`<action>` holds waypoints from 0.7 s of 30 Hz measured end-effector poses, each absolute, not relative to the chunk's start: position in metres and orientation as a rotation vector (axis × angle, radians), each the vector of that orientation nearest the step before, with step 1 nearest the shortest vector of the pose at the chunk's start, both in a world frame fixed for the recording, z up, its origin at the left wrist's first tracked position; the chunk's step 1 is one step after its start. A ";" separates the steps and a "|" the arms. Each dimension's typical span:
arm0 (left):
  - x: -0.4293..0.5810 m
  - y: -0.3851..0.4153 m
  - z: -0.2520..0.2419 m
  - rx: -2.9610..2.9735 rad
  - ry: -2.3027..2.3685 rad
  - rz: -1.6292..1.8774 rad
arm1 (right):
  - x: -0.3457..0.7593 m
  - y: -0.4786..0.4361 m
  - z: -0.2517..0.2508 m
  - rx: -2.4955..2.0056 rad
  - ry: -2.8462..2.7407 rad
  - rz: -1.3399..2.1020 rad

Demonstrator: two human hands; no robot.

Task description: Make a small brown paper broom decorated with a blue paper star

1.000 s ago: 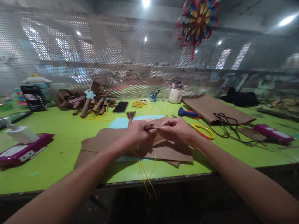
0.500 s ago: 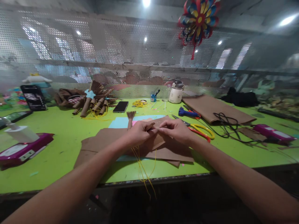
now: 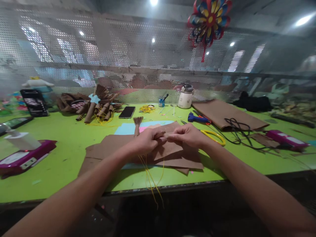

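My left hand (image 3: pixel 149 141) and my right hand (image 3: pixel 189 135) meet over the middle of the table, thumbs and fingertips pinched on a small piece of brown paper (image 3: pixel 170 134). Its shape is mostly hidden by the fingers. Under them lie several sheets of brown kraft paper (image 3: pixel 108 146) on light blue paper (image 3: pixel 119 129). Just beyond my left hand a brown paper roll with a fringed end (image 3: pixel 137 122) pokes up. Yellow strings (image 3: pixel 148 174) hang from below my left hand over the table edge. Yellow-handled scissors (image 3: pixel 214 136) lie partly behind my right hand.
A bundle of brown paper rolls (image 3: pixel 97 107), a phone (image 3: pixel 127 112), yellow string (image 3: pixel 147 108), a blue jar (image 3: pixel 161 103) and a white bottle (image 3: pixel 185 98) stand farther back. Right are a blue glue gun (image 3: pixel 197 118), folded brown paper (image 3: pixel 229 115) and black cable (image 3: pixel 238 131). Purple power strips (image 3: pixel 46 147) flank me.
My right hand has shifted slightly and now covers the scissors' red handle. The brown paper piece between the fingertips sits lower and is less visible. The view has moved a little.
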State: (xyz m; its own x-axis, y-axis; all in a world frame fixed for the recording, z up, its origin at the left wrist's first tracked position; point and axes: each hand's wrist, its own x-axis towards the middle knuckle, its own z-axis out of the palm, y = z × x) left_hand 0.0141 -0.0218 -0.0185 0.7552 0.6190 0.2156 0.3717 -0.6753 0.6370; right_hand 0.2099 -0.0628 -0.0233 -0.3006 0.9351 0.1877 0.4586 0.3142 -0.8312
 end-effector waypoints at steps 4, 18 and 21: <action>0.013 -0.019 -0.022 2.325 0.752 0.511 | 0.217 -0.059 -0.025 -1.265 -1.958 0.921; 0.005 -0.005 -0.013 2.464 0.862 0.436 | 0.234 -0.063 -0.014 -1.247 -1.978 1.037; 0.005 -0.006 -0.015 2.465 0.823 0.435 | 0.235 -0.062 -0.015 -1.269 -2.047 1.068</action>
State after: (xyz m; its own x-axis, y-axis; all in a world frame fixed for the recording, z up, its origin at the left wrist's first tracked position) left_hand 0.0046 -0.0056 -0.0150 0.7659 0.6279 0.1382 0.4678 -0.6917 0.5502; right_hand 0.2352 -0.0617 -0.0151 -0.4395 0.8982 0.0116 0.5046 0.2576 -0.8240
